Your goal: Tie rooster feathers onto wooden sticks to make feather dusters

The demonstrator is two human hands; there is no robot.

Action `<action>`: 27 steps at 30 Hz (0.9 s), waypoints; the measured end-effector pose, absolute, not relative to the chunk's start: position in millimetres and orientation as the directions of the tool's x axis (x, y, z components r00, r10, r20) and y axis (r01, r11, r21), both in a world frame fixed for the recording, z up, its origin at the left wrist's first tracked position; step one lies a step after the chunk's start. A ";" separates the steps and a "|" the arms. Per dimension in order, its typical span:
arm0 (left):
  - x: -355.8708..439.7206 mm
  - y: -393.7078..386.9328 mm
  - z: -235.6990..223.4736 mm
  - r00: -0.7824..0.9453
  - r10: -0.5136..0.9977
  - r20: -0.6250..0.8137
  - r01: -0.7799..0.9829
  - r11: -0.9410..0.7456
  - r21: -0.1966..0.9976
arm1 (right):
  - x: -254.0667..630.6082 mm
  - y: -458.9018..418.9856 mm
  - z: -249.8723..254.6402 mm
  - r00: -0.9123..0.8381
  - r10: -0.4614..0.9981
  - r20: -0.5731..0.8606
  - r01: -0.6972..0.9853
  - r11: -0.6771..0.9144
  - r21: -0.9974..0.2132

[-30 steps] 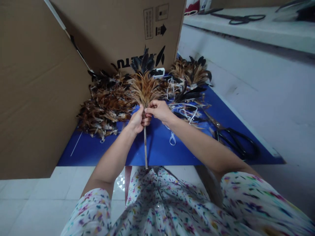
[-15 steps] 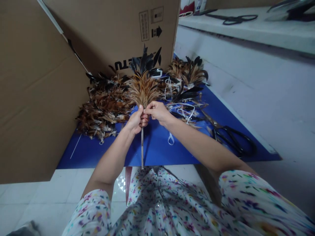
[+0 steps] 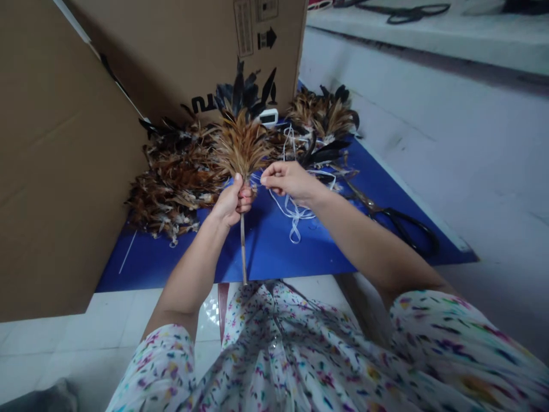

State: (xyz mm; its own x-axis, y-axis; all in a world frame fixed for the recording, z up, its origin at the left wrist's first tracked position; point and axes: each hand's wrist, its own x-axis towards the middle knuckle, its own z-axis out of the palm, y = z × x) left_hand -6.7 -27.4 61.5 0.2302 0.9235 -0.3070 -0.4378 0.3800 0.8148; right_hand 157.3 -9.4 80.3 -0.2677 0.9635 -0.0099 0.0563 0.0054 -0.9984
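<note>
My left hand [image 3: 234, 200] is wrapped round the stick of a feather duster [image 3: 243, 140], just under its brown and black feathers. The stick's lower end points down toward the table's front edge. To the right, my right hand [image 3: 289, 180] pinches a thin white string [image 3: 256, 179] that stretches from the base of the feathers. More of this white ribbon-like string [image 3: 295, 220] lies in loops on the blue table [image 3: 274, 257] beneath my right hand. How the string is fixed at the stick is hidden by my left fingers.
Bunches of feathers [image 3: 171, 183] are heaped at the left, with another bunch [image 3: 323, 114] at the back right. Large black-handled scissors [image 3: 401, 226] lie at the right. Cardboard [image 3: 184, 46] walls the back and left. A second pair of scissors [image 3: 412, 12] rests on the ledge [image 3: 472, 37].
My right hand has drawn away from the stick to the right, pulling the string out. My left hand keeps its hold on the duster. The camera view has shifted slightly.
</note>
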 end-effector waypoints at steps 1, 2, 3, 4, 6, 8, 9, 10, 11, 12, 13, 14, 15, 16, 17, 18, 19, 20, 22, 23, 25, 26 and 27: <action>-7.0 -27.5 62.6 0.242 0.922 -0.303 -0.446 0.384 0.809 | 166.6 -8.9 81.8 -0.255 0.967 0.007 0.080 0.028 -0.996; -7.2 -27.6 63.6 0.251 0.918 -0.306 -0.453 0.391 0.801 | 175.4 -8.6 82.6 -0.244 0.970 0.024 0.102 0.050 -0.994; -7.1 -27.8 64.5 0.258 0.916 -0.308 -0.459 0.396 0.795 | 183.2 -8.5 82.6 -0.233 0.972 0.038 0.123 0.068 -0.990; -6.8 -28.2 65.2 0.261 0.914 -0.310 -0.465 0.401 0.790 | 189.4 -8.6 81.9 -0.220 0.974 0.051 0.142 0.084 -0.986; -5.4 -29.1 65.8 0.268 0.911 -0.313 -0.469 0.407 0.784 | 195.1 -9.7 78.7 -0.207 0.975 0.075 0.168 0.111 -0.979; -3.4 -30.2 65.2 0.273 0.908 -0.318 -0.462 0.414 0.785 | 191.5 -11.5 73.6 -0.221 0.970 0.104 0.177 0.145 -0.973; -2.2 -30.7 64.3 0.275 0.906 -0.321 -0.454 0.416 0.788 | 187.0 -12.2 70.7 -0.239 0.963 0.122 0.178 0.167 -0.970; -1.1 -31.1 63.3 0.275 0.905 -0.323 -0.445 0.418 0.792 | 181.3 -12.5 67.6 -0.259 0.955 0.142 0.179 0.192 -0.965; 0.0 -31.6 62.1 0.273 0.905 -0.326 -0.435 0.419 0.797 | 175.0 -12.3 64.5 -0.276 0.947 0.163 0.180 0.217 -0.959; 1.0 -32.1 60.9 0.272 0.904 -0.329 -0.422 0.419 0.804 | 168.8 -11.7 61.5 -0.284 0.941 0.182 0.181 0.240 -0.954; 2.0 -32.7 59.7 0.273 0.904 -0.330 -0.409 0.420 0.810 | 163.2 -10.5 58.6 -0.283 0.938 0.201 0.181 0.258 -0.949; 3.0 -33.4 58.8 0.277 0.902 -0.330 -0.397 0.420 0.816 | 158.4 -9.1 56.0 -0.280 0.935 0.218 0.176 0.274 -0.946; 3.9 -34.3 57.9 0.285 0.901 -0.328 -0.385 0.420 0.821 | 154.6 -7.6 53.8 -0.272 0.934 0.233 0.167 0.284 -0.944; 4.8 -35.2 57.3 0.295 0.899 -0.322 -0.375 0.420 0.827 | 152.0 -6.5 52.2 -0.262 0.934 0.242 0.155 0.288 -0.945; 5.6 -36.2 56.9 0.309 0.897 -0.317 -0.365 0.419 0.831 | 150.2 -5.8 51.3 -0.252 0.937 0.242 0.141 0.283 -0.949; 6.3 -37.1 56.6 0.322 0.894 -0.311 -0.357 0.419 0.835 | 149.3 -5.7 51.0 -0.246 0.941 0.233 0.125 0.269 -0.955; 6.8 -37.9 56.4 0.334 0.891 -0.308 -0.348 0.421 0.838 | 149.1 -6.2 51.4 -0.245 0.946 0.213 0.107 0.245 -0.964; 7.3 -38.5 56.4 0.345 0.886 -0.309 -0.338 0.424 0.840 | 149.3 -7.0 52.4 -0.245 0.952 0.186 0.088 0.213 -0.973; 7.6 -39.1 56.4 0.363 0.876 -0.319 -0.320 0.438 0.840 | 150.7 -9.0 54.9 -0.252 0.959 0.125 0.049 0.142 -0.989; 7.5 -39.1 56.5 0.373 0.869 -0.325 -0.312 0.448 0.838 | 151.7 -9.6 55.9 -0.259 0.961 0.096 0.031 0.108 -0.994; 7.0 -39.0 56.6 0.396 0.854 -0.338 -0.296 0.467 0.833 | 154.4 -9.3 56.5 -0.269 0.962 0.043 0.009 0.047 -0.999; 6.7 -38.9 56.6 0.408 0.846 -0.343 -0.286 0.475 0.832 | 155.9 -8.3 56.0 -0.277 0.961 0.022 0.005 0.025 -1.000; 6.4 -38.8 56.5 0.418 0.840 -0.346 -0.276 0.480 0.832 | 157.6 -6.9 55.1 -0.286 0.958 0.007 0.004 0.009 -1.000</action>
